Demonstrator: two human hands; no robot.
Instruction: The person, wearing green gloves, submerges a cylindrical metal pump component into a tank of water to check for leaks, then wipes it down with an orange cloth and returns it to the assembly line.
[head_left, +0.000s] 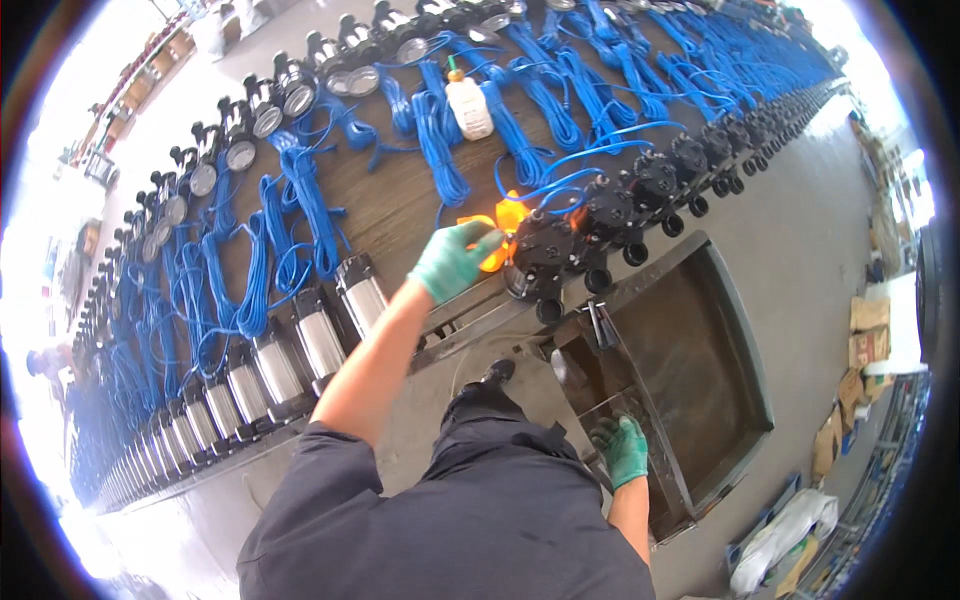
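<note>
My left hand [452, 262], in a green-coated glove, reaches to the bench edge. Its fingers close on a bright orange, lobed plastic piece [511, 213] beside the end of a black pump [545, 253]. The orange piece is partly covered by the fingers, so its full shape is hidden. Blue cable [575, 180] loops over that pump. Lower down on the right, my right hand [624, 450], gloved alike, hovers over a metal cart's divided tray [665, 440]. Its fingers are apart and slightly bent, with nothing seen in them.
Rows of steel-bodied pumps [318, 340] and bundled blue cables [435, 150] line the long bench [385, 190]. A white squeeze bottle [468, 106] lies among the cables. Dark-handled tools [602, 325] rest at the cart's rim. Cardboard pieces [868, 330] and white sacking [785, 540] are at right.
</note>
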